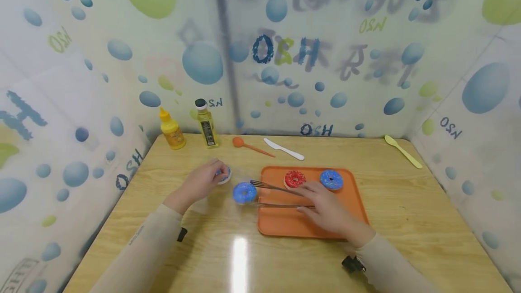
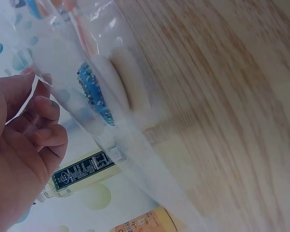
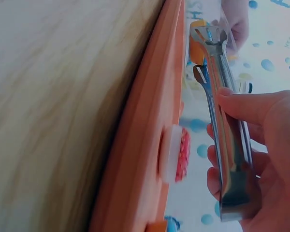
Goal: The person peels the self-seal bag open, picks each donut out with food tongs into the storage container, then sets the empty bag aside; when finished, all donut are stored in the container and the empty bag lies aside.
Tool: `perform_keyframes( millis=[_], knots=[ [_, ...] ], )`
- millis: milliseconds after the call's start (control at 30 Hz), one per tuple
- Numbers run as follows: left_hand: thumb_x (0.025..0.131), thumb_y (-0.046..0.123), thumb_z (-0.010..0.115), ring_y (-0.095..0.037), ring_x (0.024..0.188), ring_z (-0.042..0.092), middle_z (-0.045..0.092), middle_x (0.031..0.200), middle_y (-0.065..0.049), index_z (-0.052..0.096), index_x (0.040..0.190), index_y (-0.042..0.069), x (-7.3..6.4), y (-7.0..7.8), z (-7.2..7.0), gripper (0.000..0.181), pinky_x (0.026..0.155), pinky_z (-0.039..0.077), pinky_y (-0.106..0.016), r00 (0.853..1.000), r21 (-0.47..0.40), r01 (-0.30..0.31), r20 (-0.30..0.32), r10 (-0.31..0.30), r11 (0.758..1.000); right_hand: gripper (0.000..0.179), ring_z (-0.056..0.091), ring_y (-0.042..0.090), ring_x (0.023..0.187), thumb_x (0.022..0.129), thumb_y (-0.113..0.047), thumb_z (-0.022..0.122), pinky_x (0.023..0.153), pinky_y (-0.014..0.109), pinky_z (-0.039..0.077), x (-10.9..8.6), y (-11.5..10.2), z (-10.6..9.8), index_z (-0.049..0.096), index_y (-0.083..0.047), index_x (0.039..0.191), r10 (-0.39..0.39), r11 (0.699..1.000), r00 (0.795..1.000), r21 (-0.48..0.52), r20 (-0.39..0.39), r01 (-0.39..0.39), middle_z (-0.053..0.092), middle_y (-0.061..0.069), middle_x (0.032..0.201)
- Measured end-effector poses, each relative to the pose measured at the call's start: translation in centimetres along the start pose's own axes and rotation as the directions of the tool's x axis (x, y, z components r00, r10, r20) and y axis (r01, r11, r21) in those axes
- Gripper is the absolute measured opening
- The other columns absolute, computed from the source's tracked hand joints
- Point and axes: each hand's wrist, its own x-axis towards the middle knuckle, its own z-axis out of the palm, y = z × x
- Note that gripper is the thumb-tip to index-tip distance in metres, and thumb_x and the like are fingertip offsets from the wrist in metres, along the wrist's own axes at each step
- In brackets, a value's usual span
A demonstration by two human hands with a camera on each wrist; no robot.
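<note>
My left hand (image 1: 199, 182) pinches the edge of a clear plastic bag (image 2: 104, 21) between thumb and fingers. Inside the bag lies a blue sprinkled toy donut (image 2: 92, 92) with a pale base. My right hand (image 1: 327, 209) grips metal tongs (image 3: 229, 130), thumb on one arm and fingers round the other. Between the tong tips, by the bag, is another blue donut (image 1: 244, 192). The orange tray (image 1: 285, 225) under my right hand bears a red donut (image 1: 295, 179) and a blue donut (image 1: 331, 180).
A yellow squeeze bottle (image 1: 172, 132) and an oil bottle (image 1: 207, 125) stand at the back left. Along the back lie an orange spoon (image 1: 252, 147) and a white knife (image 1: 285, 149). At the far right lies a yellow-green spoon (image 1: 403, 152). Patterned curtains surround the table.
</note>
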Motion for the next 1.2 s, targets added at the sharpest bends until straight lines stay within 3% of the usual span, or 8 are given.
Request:
perform_keyframes(
  millis=[367, 533, 767, 933, 1200],
  knots=[
    [0.103, 0.014, 0.065, -0.016, 0.092, 0.061, 0.064, 0.102, -0.001, 0.064, 0.100, 0.012, -0.3, -0.1, -0.4, 0.003, 0.078, 0.052, -0.036, 1.000, -0.001, 0.021, 0.006, -0.021, 1.000, 0.048, 0.061, 0.023, 0.121, 0.093, -0.027, 0.079, 0.095, 0.047, 0.057, -3.1, 2.3, -2.4, 0.066, -0.021, 0.138, 0.079, 0.997, 0.997, 0.007, 0.010, -0.079, 0.063, 0.002, 0.131],
    [0.102, 0.015, 0.066, -0.017, 0.093, 0.063, 0.064, 0.104, -0.001, 0.063, 0.100, 0.013, -0.3, -0.1, -0.5, 0.004, 0.079, 0.053, -0.037, 1.000, -0.002, 0.022, 0.003, -0.022, 1.000, 0.048, 0.063, 0.022, 0.117, 0.091, -0.023, 0.081, 0.092, 0.047, 0.058, -5.0, 3.2, -3.3, 0.067, -0.017, 0.136, 0.061, 0.998, 0.998, -0.014, -0.020, -0.062, 0.065, 0.003, 0.127],
    [0.102, 0.014, 0.066, -0.017, 0.093, 0.061, 0.064, 0.104, -0.002, 0.063, 0.100, 0.013, -0.3, -0.1, -0.4, 0.004, 0.079, 0.053, -0.037, 1.000, 0.003, 0.018, 0.007, -0.018, 1.000, 0.050, 0.061, 0.015, 0.115, 0.090, -0.021, 0.082, 0.088, 0.043, 0.058, -7.6, 4.5, -4.3, 0.066, -0.020, 0.138, 0.065, 0.997, 0.997, -0.034, -0.030, -0.066, 0.064, -0.005, 0.127],
    [0.103, 0.017, 0.065, -0.017, 0.094, 0.062, 0.064, 0.105, -0.002, 0.064, 0.101, 0.012, -0.3, -0.1, -0.4, 0.006, 0.080, 0.053, -0.038, 1.000, -0.002, 0.017, 0.016, -0.017, 1.000, 0.049, 0.062, 0.016, 0.112, 0.087, -0.017, 0.084, 0.085, 0.042, 0.058, -9.1, 5.7, -5.4, 0.068, -0.017, 0.134, 0.055, 0.997, 0.996, -0.058, -0.063, -0.059, 0.065, -0.003, 0.125],
    [0.102, 0.018, 0.066, -0.017, 0.094, 0.063, 0.064, 0.103, -0.001, 0.064, 0.101, 0.012, -0.2, 0.0, -0.4, 0.006, 0.081, 0.054, -0.038, 1.000, 0.001, 0.014, 0.010, -0.014, 1.000, 0.055, 0.058, 0.007, 0.114, 0.082, -0.009, 0.087, 0.080, 0.027, 0.056, -11.4, 7.2, -7.4, 0.069, -0.019, 0.133, 0.072, 0.997, 0.993, -0.021, -0.093, -0.075, 0.065, -0.002, 0.127]
  ],
)
